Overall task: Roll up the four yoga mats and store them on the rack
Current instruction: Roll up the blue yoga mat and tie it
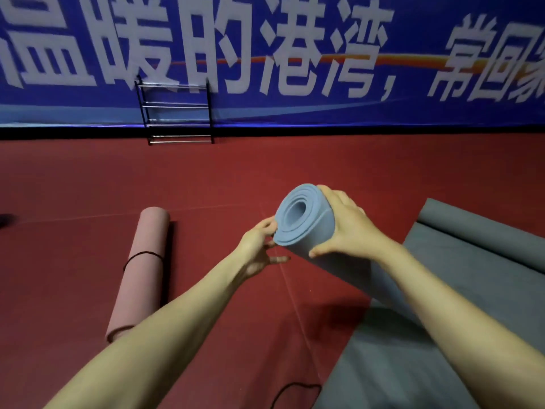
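Note:
A rolled blue yoga mat (300, 219) is lifted off the floor, its spiral end facing me. My right hand (345, 228) grips it from the right, fingers over the top and thumb underneath. My left hand (259, 246) touches the roll's lower left edge with its fingertips. A pink rolled mat (141, 270) lies on the red floor to the left, bound by a black band. A grey mat (427, 335) lies flat at the right, under the blue roll. The black metal rack (177, 113) stands against the far wall with nothing on its bars.
A black elastic loop (295, 392) lies on the red floor beside the grey mat's near edge. A blue banner with white characters (295, 54) covers the wall behind the rack. Red floor stretches between me and the rack.

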`<control>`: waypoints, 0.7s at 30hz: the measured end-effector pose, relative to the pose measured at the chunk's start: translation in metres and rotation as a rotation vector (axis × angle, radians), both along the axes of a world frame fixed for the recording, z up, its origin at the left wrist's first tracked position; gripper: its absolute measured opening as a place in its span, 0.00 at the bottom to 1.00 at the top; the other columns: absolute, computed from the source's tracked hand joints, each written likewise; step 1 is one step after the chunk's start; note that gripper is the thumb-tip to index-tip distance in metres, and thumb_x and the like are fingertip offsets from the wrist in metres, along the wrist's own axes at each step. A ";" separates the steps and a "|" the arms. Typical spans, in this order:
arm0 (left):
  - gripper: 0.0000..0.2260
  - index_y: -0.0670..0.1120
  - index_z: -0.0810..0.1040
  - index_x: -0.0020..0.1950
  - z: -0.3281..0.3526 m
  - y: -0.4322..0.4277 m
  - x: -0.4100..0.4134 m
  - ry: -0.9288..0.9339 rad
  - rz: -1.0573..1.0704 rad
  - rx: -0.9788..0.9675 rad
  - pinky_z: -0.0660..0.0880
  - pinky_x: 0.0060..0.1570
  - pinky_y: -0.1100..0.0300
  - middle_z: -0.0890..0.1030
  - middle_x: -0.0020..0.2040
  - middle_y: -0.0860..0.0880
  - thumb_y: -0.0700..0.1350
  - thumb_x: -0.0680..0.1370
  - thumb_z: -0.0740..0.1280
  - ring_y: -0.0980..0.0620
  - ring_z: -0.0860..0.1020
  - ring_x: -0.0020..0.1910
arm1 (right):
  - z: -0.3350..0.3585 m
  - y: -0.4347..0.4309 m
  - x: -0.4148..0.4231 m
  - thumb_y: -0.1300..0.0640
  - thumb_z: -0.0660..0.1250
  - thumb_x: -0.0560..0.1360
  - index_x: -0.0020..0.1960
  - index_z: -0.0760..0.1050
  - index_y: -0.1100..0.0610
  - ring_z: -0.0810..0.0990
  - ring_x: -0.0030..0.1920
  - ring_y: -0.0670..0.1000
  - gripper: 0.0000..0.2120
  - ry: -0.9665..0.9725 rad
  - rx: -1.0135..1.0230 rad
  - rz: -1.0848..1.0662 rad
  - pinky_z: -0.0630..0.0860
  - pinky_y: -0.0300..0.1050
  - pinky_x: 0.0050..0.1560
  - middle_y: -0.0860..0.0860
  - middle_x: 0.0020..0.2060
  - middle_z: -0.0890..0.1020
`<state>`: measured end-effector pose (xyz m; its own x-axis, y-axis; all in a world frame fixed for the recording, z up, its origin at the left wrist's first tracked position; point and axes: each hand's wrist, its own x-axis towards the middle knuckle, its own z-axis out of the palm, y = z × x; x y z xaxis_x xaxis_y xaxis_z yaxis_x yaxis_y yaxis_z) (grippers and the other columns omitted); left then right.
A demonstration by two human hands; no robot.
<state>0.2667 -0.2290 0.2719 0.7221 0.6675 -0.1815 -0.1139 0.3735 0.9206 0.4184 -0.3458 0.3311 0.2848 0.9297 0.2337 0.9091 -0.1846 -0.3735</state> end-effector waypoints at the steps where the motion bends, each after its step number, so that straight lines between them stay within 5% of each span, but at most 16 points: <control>1: 0.10 0.49 0.76 0.58 -0.020 0.003 0.005 0.092 -0.069 -0.012 0.76 0.50 0.45 0.79 0.46 0.51 0.42 0.82 0.57 0.52 0.76 0.45 | -0.017 -0.004 0.007 0.40 0.79 0.52 0.76 0.49 0.48 0.62 0.69 0.52 0.61 -0.059 -0.063 0.006 0.62 0.53 0.68 0.48 0.68 0.63; 6: 0.13 0.44 0.77 0.55 -0.122 -0.006 0.036 0.376 -0.227 -0.151 0.78 0.51 0.48 0.79 0.50 0.46 0.44 0.84 0.53 0.48 0.78 0.45 | -0.125 -0.015 0.032 0.40 0.77 0.56 0.77 0.45 0.53 0.59 0.70 0.52 0.61 -0.125 -0.314 0.046 0.60 0.49 0.67 0.49 0.70 0.60; 9: 0.15 0.45 0.76 0.55 -0.186 -0.010 0.037 0.436 -0.194 -0.269 0.79 0.44 0.52 0.78 0.51 0.46 0.51 0.84 0.52 0.50 0.78 0.46 | -0.192 -0.012 0.028 0.40 0.77 0.57 0.77 0.45 0.53 0.57 0.70 0.52 0.60 -0.099 -0.387 0.109 0.58 0.49 0.68 0.50 0.69 0.59; 15: 0.15 0.47 0.76 0.56 -0.285 0.004 0.028 0.478 -0.175 -0.398 0.78 0.46 0.52 0.79 0.53 0.47 0.51 0.84 0.51 0.49 0.78 0.49 | -0.279 0.019 0.022 0.38 0.78 0.55 0.76 0.47 0.52 0.53 0.72 0.53 0.61 -0.030 -0.544 0.175 0.52 0.50 0.72 0.51 0.71 0.56; 21: 0.17 0.43 0.77 0.50 -0.359 0.019 0.020 0.557 -0.051 -0.427 0.77 0.37 0.60 0.79 0.45 0.47 0.46 0.85 0.51 0.51 0.77 0.39 | -0.344 0.042 0.020 0.36 0.75 0.58 0.77 0.43 0.51 0.54 0.74 0.50 0.59 -0.086 -0.605 0.179 0.51 0.52 0.72 0.49 0.74 0.56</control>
